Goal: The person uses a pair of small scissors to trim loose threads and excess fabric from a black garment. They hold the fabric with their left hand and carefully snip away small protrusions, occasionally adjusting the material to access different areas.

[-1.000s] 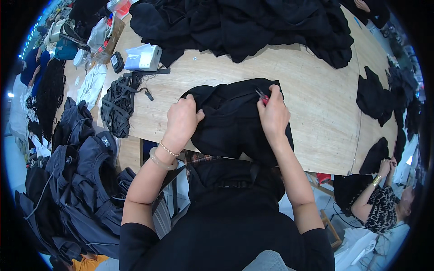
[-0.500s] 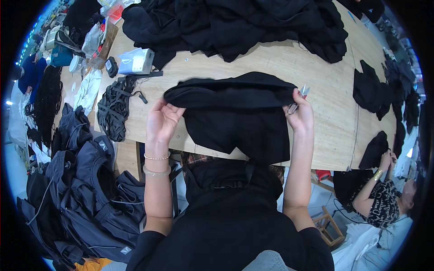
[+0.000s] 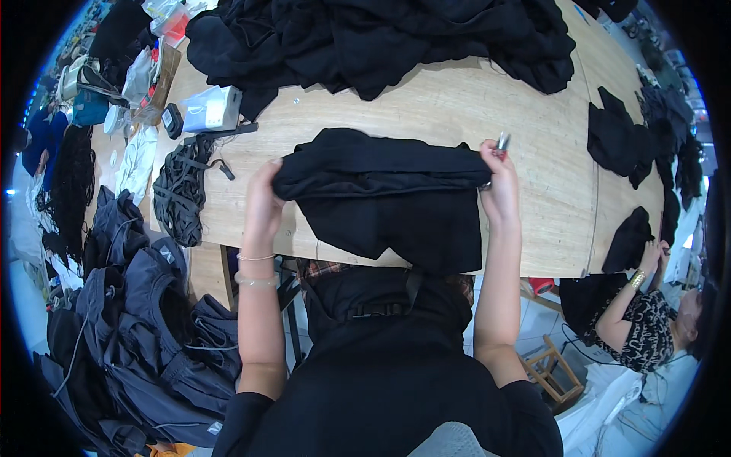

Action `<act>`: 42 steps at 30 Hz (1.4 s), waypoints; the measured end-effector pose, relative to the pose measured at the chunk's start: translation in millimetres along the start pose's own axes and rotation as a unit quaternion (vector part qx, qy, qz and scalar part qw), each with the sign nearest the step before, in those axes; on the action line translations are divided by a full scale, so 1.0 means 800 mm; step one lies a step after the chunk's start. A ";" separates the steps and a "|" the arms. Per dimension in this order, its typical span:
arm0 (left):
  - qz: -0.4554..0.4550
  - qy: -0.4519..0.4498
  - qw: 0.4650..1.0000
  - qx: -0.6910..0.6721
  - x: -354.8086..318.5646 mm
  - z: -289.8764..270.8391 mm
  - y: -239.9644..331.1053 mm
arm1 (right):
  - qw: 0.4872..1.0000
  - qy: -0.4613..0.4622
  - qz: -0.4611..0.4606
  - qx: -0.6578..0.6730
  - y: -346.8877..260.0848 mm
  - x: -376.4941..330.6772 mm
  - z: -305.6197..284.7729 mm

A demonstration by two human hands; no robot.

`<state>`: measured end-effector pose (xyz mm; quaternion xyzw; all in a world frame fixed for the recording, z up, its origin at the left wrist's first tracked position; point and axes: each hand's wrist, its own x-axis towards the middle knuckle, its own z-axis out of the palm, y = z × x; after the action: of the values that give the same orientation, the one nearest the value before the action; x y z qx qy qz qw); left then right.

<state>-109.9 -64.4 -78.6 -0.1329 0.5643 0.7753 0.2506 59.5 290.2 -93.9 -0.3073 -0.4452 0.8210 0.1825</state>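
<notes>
A black garment (image 3: 384,199) is stretched sideways over the wooden table (image 3: 457,107), its lower part hanging past the table's near edge. My left hand (image 3: 264,199) grips its left end. My right hand (image 3: 499,190) grips its right end and also holds a small tool with a metal tip and red handle (image 3: 502,143) sticking up above the fingers. Two bracelets sit on my left wrist.
A big heap of black clothes (image 3: 381,38) covers the far side of the table. A bundle of black straps (image 3: 179,194) and a white box (image 3: 209,109) lie at the left. Dark grey garments (image 3: 145,320) pile below left. Another person (image 3: 655,320) sits at lower right.
My hands have moved apart and lifted, spreading the black garment wide; a second ago both pressed on it close together on the table.
</notes>
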 end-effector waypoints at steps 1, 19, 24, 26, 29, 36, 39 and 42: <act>0.061 0.001 0.992 0.114 0.013 -0.006 -0.019 | 0.995 0.020 -0.029 -0.097 0.016 0.009 0.004; 0.431 -0.236 0.634 0.597 -0.067 0.068 -0.033 | 0.961 -0.235 0.019 -0.147 -0.019 -0.057 0.109; 0.432 -0.270 0.642 0.573 -0.016 0.053 -0.036 | 0.961 -0.200 0.040 -0.186 0.046 0.000 0.095; 0.436 -0.258 0.646 0.571 -0.011 0.057 -0.033 | 0.966 -0.201 0.047 -0.159 0.049 0.008 0.092; 0.460 -0.255 0.646 0.554 -0.002 0.055 -0.034 | 0.963 -0.212 0.060 -0.156 0.048 0.015 0.090; 0.388 -0.261 0.764 0.445 -0.016 0.046 -0.024 | 0.968 -0.205 0.068 -0.131 0.039 0.003 0.091; 0.285 -0.218 0.851 0.384 -0.032 0.047 -0.020 | 0.970 -0.200 0.071 -0.114 0.024 -0.015 0.099; 0.212 -0.123 0.903 0.351 -0.044 0.077 -0.023 | 0.972 -0.190 0.077 -0.112 0.007 -0.030 0.108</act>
<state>-65.6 -10.6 -56.3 0.1835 0.7796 0.5717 0.1783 19.6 219.7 -54.0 -0.1978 -0.5359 0.8208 -0.0045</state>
